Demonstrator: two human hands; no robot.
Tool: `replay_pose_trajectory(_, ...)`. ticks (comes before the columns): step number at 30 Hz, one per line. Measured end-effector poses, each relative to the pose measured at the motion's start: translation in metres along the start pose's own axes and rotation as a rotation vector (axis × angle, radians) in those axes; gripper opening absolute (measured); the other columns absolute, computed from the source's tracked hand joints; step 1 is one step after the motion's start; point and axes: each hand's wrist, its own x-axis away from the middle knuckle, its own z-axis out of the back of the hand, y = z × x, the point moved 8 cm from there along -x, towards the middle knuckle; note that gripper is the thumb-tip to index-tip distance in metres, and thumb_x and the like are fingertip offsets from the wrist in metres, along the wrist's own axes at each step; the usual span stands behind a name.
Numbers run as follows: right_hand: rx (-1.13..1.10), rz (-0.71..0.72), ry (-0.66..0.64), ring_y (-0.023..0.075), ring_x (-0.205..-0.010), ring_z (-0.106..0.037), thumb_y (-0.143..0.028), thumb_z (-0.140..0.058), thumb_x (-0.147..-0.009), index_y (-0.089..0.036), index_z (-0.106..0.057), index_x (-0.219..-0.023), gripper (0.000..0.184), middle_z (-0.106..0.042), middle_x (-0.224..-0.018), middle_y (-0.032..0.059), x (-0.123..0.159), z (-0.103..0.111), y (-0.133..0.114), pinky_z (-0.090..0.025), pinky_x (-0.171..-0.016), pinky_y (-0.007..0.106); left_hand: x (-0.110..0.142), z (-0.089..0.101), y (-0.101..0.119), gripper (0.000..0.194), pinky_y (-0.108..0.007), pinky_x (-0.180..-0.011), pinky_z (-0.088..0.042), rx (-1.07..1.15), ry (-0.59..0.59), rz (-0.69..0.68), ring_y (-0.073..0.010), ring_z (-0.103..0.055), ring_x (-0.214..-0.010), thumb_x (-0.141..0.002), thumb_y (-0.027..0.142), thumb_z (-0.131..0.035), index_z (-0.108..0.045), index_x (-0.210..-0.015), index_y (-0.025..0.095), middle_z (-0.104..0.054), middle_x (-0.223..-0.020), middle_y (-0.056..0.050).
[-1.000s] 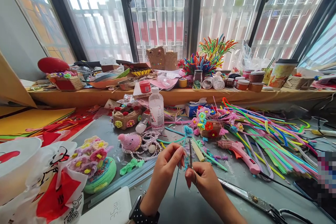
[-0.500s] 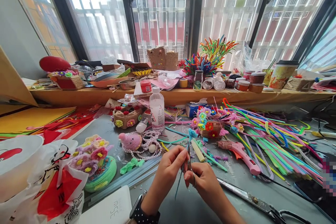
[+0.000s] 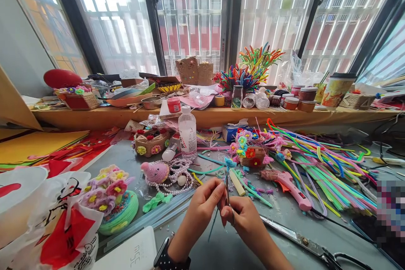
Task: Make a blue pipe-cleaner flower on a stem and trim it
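Left hand, pinching thin blue stem, its tail hanging below; right hand, gripping small scissors; blades crowd left fingertips, so a slip could nick them; left of left hand, white case, lettering sideways, unclear; beyond, bottle, label illegible.

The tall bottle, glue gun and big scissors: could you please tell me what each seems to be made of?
Tall bottle: clear plastic, probably, being see-through and glossy.
Glue gun: likely hard pink plastic, with a smooth sheen.
Big scissors: apparently steel blades, grey and shiny; the black handles could be painted metal or plastic.
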Motion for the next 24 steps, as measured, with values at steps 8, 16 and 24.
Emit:
replay_pose_trajectory(8,0.085,-0.022,0.040,0.0078,-0.039,-0.034,-0.073,-0.029,-0.064,-0.015,-0.048,-0.036,0.068,-0.036,-0.036,-0.0022,-0.001,0.002,0.005,-0.025,-0.042,0.020,-0.001,0.005,0.002,0.024,-0.021,-0.052,-0.036,-0.023,0.051,-0.002,-0.0092,-0.041,-0.051,-0.077,0.035,-0.044,-0.045,-0.063,0.016,-0.043,-0.053,0.004)
replay_pose_trajectory(16,0.033,-0.024,-0.030,0.0078,-0.040,-0.032,-0.076,-0.023,-0.061,-0.014,-0.048,-0.041,0.070,-0.035,-0.040,-0.0023,0.000,-0.003,0.003,-0.021,-0.040,0.021,0.000,0.011,0.006,0.021,-0.020,-0.051,-0.034,-0.087,0.129,-0.056,-0.0092,-0.040,-0.051,-0.075,0.033,-0.048,-0.044,-0.062,0.017,-0.041,-0.055,0.004)
replay_pose_trajectory(24,0.015,-0.031,-0.026,0.0079,-0.041,-0.032,-0.075,-0.026,-0.062,-0.014,-0.045,-0.043,0.067,-0.035,-0.041,-0.0022,0.002,-0.002,0.002,-0.021,-0.040,0.021,0.001,0.011,0.006,0.020,-0.020,-0.051,-0.034,-0.131,0.143,-0.063,-0.0086,-0.040,-0.052,-0.075,0.029,-0.049,-0.044,-0.061,0.017,-0.041,-0.056,0.004)
